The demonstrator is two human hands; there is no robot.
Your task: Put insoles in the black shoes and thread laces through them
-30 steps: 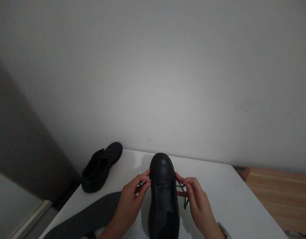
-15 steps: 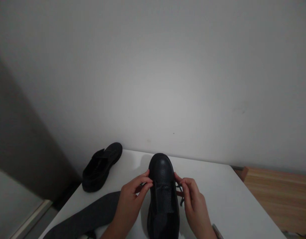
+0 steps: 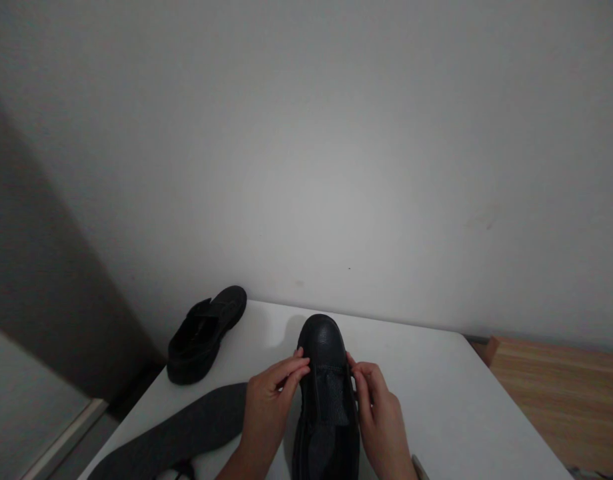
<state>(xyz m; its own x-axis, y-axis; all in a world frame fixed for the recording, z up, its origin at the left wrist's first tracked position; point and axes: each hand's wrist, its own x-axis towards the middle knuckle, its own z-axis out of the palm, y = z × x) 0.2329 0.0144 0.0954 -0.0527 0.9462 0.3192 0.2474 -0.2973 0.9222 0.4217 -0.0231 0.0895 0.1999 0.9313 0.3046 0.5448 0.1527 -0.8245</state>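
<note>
A black leather shoe (image 3: 322, 340) lies on the white table with its toe pointing away from me. At its left side my left hand (image 3: 274, 397) has thumb and fingers pinched near the upper's edge; what is between them is too small to make out. My right hand (image 3: 379, 407) pinches at the opposite side, around the spot where a dark lace showed earlier; the lace is now mostly hidden by the fingers. A second black shoe (image 3: 191, 357) rests at the table's left edge, and a dark grey insole-shaped piece (image 3: 186, 427) lies in front of it.
The white table (image 3: 461, 400) meets a pale wall (image 3: 336, 167) at its back edge. A wooden surface (image 3: 551, 393) is beyond its right edge. Something thin and greyish (image 3: 419, 468) shows beside my right wrist, and a small dark item (image 3: 184, 470) sits near the bottom left.
The shoe's toe has come slightly nearer to me. My right hand has moved a little left and down, closer against the shoe, and the dangling lace no longer shows. My left hand has shifted slightly right.
</note>
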